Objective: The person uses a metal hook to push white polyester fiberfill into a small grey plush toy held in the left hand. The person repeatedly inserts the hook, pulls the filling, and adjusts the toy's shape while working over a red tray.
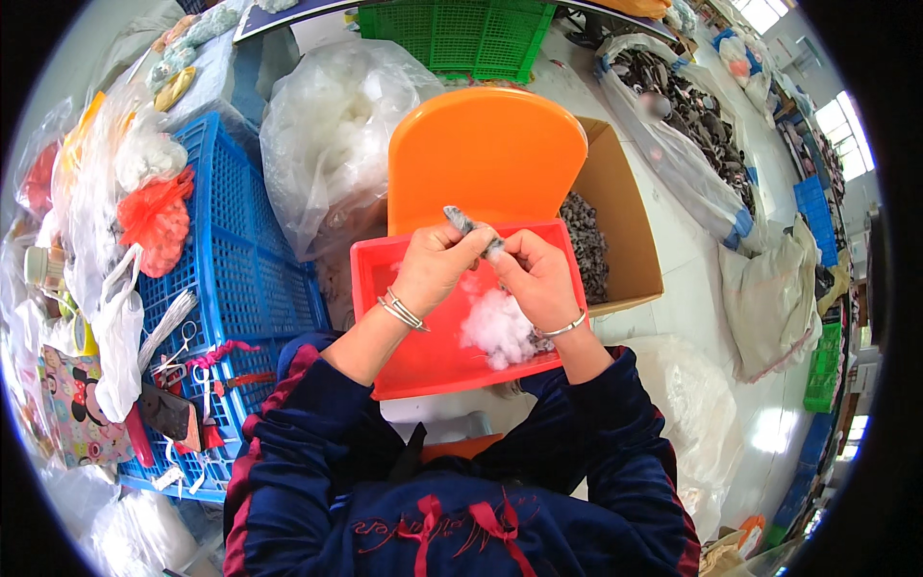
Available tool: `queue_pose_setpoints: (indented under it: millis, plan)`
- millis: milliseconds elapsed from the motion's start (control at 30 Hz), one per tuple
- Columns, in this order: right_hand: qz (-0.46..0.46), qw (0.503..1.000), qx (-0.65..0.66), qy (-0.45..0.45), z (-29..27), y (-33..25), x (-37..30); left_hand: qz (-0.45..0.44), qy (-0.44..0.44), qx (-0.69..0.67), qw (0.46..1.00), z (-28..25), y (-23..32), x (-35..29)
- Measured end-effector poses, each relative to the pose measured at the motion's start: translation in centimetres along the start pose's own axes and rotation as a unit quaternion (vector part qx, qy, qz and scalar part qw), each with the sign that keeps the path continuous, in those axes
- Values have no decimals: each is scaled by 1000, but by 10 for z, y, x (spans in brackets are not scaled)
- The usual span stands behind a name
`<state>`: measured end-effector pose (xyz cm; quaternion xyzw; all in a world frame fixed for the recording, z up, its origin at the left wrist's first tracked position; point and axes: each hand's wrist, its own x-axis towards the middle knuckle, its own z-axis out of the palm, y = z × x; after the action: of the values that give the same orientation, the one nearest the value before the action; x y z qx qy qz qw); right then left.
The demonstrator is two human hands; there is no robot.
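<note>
A small grey fuzzy fabric piece (460, 221), narrow like a tube, is pinched between my two hands above a red tray (413, 370). My left hand (435, 264) grips it, its upper end sticking out past the fingers. At its lower end my right hand (540, 279) has thumb and finger closed, with a bit of white fluff at the fingertips. Below the right hand, a heap of white stuffing (500, 329) lies in the tray. Some grey pieces beside the heap are partly hidden by my right wrist.
An orange chair (486, 159) stands beyond the tray, beside a cardboard box (625, 221) holding grey fuzzy pieces. At left, a blue crate (260, 250) carries scissors (179, 348) and a phone (169, 413). A clear bag of stuffing (336, 125) and a green crate (452, 38) are farther off.
</note>
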<state>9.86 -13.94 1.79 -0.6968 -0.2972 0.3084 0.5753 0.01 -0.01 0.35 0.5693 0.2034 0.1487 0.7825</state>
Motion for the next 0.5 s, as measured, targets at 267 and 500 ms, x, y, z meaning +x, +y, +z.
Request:
queue_pose_setpoints:
  millis: [267, 500]
  plan:
    - [48, 997, -33, -57, -37, -7, 0, 14, 47, -188, 981, -35, 11, 13]
    - [-25, 998, 59, -2, -33, -15, -1, -3, 23, -177, 984, -22, 14, 13]
